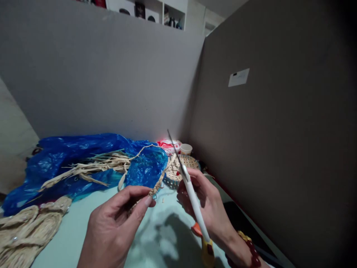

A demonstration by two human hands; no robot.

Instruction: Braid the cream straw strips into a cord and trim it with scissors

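Note:
Between the thumb and fingertips of my left hand (117, 219) is a braided straw cord (159, 183), its free end slanting up to the right. My right hand (205, 199) is closed around what looks like a pair of scissors (193, 199), with a thin dark blade, a long white handle and yellow and orange parts near the bottom. The blade points up and away, close to the cord's tip. The handle hides part of my right fingers. I cannot tell whether the blade touches the cord.
A blue plastic bag (67, 147) with dry straw strands (97, 163) lies at the back left. Woven straw slippers (36, 234) sit at the front left. Behind my hands are a round basket (192, 163), a paper cup (186, 149) and a red-and-white packet (169, 146). Grey partitions (125, 82) enclose the table.

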